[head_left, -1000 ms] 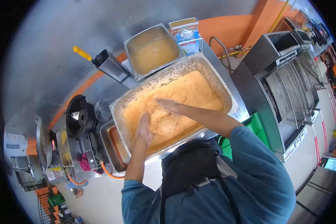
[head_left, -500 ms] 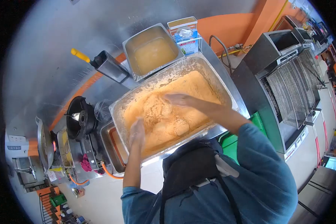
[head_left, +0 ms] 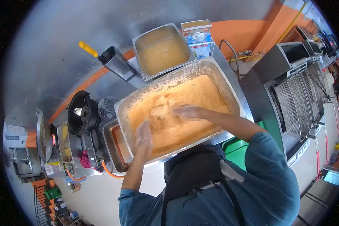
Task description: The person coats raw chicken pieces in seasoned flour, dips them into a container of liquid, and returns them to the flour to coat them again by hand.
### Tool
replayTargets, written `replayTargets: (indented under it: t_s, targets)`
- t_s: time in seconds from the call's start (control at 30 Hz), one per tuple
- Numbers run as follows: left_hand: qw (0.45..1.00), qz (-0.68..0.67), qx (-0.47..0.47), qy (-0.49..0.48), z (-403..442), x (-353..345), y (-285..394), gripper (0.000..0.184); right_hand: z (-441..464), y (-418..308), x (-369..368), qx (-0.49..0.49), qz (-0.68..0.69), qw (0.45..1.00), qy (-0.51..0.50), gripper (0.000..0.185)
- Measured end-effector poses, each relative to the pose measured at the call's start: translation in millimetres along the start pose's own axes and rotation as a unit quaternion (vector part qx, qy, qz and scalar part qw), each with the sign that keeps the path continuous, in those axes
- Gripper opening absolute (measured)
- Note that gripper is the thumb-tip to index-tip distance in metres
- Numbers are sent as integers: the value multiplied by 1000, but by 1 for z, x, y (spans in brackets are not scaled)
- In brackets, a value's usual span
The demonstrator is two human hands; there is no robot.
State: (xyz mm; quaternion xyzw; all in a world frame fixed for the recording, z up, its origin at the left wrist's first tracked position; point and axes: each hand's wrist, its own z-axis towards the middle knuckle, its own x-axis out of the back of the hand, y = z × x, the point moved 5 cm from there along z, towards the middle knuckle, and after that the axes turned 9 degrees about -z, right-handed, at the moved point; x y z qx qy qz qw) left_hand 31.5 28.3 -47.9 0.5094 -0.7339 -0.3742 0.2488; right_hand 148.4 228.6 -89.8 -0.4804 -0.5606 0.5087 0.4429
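A large metal tray stands on the counter, holding orange-tan powder with a mound and crumbly lumps near its middle. At the left part of the tray is my left hand, dusted with powder, fingers extended and nothing held. My right hand reaches in from the right, flat and slightly blurred, beside the lumps at the middle. The two hands are apart, with powder between them.
Behind the tray sits a metal pan of yellowish liquid, beside a box. A holder with a yellow-handled tool stands at the back left. Fryer baskets are at right, a burner at left, a green bin below.
The lumps in the powder have shifted and changed shape. My right hand has moved slightly down and right, and my left hand a little right. The whole view has tilted and shifted slightly.
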Motion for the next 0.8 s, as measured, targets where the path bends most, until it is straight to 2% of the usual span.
replayTargets:
  t_s: [0.03,0.1,0.2,0.27,0.3,0.4,0.5,0.57,0.6,0.63,0.7,0.73,0.8]
  targets:
    - [990,138,-29,23,12,14,-2,29,-8,-4,15,-39,-97,994,3,47]
    - [924,368,-93,47,27,25,6,29,-8,-16,43,-112,-290,950,10,54]
    - [797,566,-210,20,31,-6,34,34,18,-25,66,-269,-335,903,7,52]
    - [865,413,-282,-28,65,-20,19,35,56,19,55,-130,-181,968,114,50]
    - [887,330,-318,-53,77,-27,16,36,67,21,50,-87,-135,976,146,50]
    - [969,162,-174,-59,73,-38,18,39,85,3,32,7,-52,984,170,49]
    - [998,-12,-23,-65,68,-45,22,45,92,3,49,123,49,985,112,49]
    - [980,191,-54,-20,97,-21,22,41,93,0,59,-71,45,991,101,49]
    - [976,208,-59,-8,99,-19,20,39,88,1,56,-170,45,980,93,50]
    - [973,224,-64,5,100,-18,19,38,93,1,52,-75,26,992,94,50]
    - [994,85,-64,5,83,-45,25,37,97,1,40,116,-13,988,96,51]
    - [994,83,-58,-27,85,-48,21,40,99,8,37,42,14,996,78,54]
    - [991,78,-53,-91,111,-48,3,47,91,-54,24,-102,63,992,39,60]
